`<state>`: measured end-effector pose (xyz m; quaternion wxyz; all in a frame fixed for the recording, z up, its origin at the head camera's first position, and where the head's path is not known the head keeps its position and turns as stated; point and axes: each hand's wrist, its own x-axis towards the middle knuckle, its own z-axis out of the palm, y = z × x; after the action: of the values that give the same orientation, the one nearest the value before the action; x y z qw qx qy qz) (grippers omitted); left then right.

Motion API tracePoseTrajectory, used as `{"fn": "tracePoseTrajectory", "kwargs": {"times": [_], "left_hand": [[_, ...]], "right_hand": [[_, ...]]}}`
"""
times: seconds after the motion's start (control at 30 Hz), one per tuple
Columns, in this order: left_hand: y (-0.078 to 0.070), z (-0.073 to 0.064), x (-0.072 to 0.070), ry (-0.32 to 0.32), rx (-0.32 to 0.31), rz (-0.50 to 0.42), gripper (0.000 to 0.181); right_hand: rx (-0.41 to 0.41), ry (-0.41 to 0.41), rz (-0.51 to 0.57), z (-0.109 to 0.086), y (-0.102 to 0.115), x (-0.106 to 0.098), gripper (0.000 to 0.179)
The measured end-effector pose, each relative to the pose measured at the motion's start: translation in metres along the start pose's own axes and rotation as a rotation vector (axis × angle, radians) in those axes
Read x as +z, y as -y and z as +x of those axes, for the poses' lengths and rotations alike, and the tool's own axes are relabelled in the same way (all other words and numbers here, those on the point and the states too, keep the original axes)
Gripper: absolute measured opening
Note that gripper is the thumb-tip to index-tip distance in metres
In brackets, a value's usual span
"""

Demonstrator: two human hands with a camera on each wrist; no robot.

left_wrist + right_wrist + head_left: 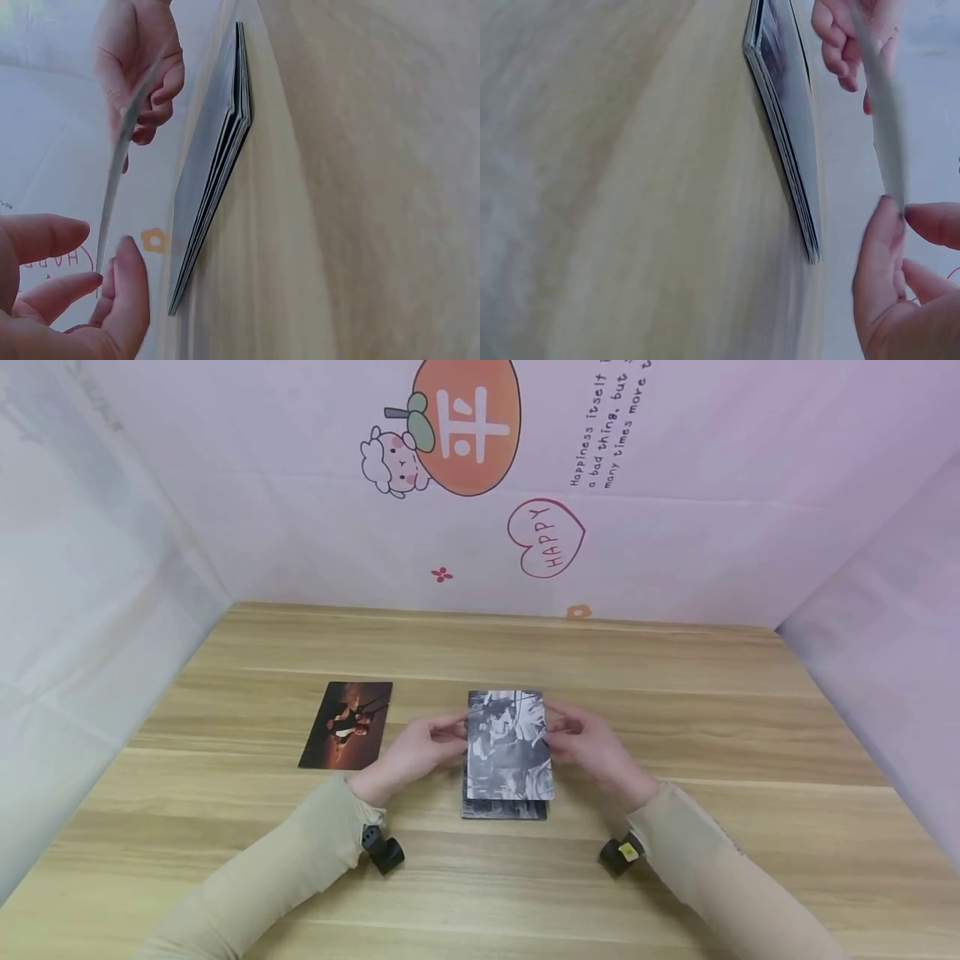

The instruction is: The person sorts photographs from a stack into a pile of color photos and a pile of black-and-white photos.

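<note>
A black-and-white photo card (508, 747) is held up between both hands, seen almost edge-on in the wrist views. My left hand (412, 752) holds its left edge between thumb and fingers. On the opposite edge, my right hand (911, 300) pinches the card with the thumb and a finger. Just beneath it, apart from the held card, lies a stack of photo cards (214, 176), whose lower strip shows in the head view. Most of the stack's top is hidden there by the held card.
A dark reddish photo card (347, 727) with figures on it lies on the wooden table (480, 893), left of the stack. Behind the table hangs a pale printed cloth (300, 527), and similar pale sheets close off both sides.
</note>
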<state>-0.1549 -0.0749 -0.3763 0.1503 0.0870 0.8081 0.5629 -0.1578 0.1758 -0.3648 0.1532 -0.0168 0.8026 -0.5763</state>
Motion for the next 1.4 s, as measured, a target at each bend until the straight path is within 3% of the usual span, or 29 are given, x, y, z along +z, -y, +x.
{"fn": "tracePoseTrajectory", "kwargs": {"times": [0.2,0.4,0.63,1.0,1.4], "left_hand": [[-0.004,0.001,0.006,0.013,-0.010,-0.148,0.055],[-0.004,0.002,0.010,-0.014,-0.010,-0.189,0.054],[-0.005,0.005,0.014,-0.018,-0.069,-0.262,0.056],[-0.008,0.009,0.015,-0.068,-0.075,-0.279,0.055],[-0.015,0.011,0.024,-0.057,-0.094,-0.333,0.057]], "right_hand": [[0.003,-0.023,0.030,-0.001,-0.003,-0.003,0.062],[0.012,-0.019,0.034,-0.002,-0.005,-0.005,0.063],[0.036,-0.021,0.059,-0.003,-0.007,-0.006,0.064],[0.038,-0.029,0.100,0.001,-0.005,-0.006,0.064],[0.038,-0.034,0.081,-0.002,-0.009,-0.016,0.064]]}}
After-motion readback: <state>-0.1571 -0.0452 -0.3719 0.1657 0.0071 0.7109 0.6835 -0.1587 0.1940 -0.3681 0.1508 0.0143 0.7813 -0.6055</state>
